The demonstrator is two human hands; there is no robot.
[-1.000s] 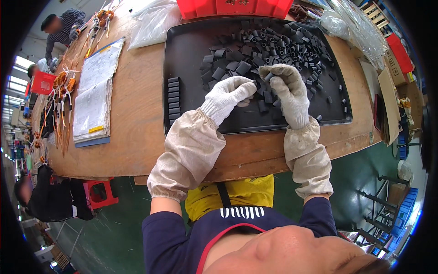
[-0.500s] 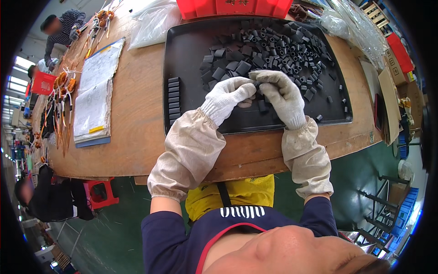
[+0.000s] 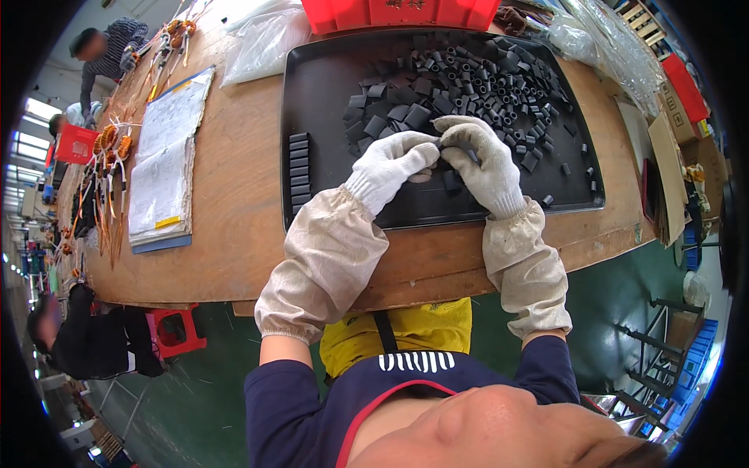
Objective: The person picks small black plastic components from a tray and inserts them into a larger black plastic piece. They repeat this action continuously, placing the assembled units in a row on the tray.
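Over the near part of a black tray (image 3: pixel 328 97), my two hands in white knit gloves meet fingertip to fingertip. My left hand (image 3: pixel 394 165) is closed in a pinch, thumb against the fingers. Curled toward it is my right hand (image 3: pixel 485 165), its thumb and forefinger closing at the same spot. Whatever they hold there is too small and hidden to name. Beyond my hands lies a heap of short black tube pieces (image 3: pixel 499 86), some round and some flattened. A column of flat black pieces (image 3: pixel 299 168) stands lined up along the tray's left wall.
An open paper booklet (image 3: pixel 162 183) on a blue board lies left of the tray. Copper-coloured coils with wires (image 3: pixel 109 144) crowd the table's left side. A red bin (image 3: pixel 402 14) and clear plastic bags (image 3: pixel 269 43) stand behind. Cardboard (image 3: pixel 663 175) leans at right. Other people sit and work at left.
My right hand's fingers have shifted slightly and its thumb has opened a little from the palm. My left hand keeps its pinch in nearly the same place.
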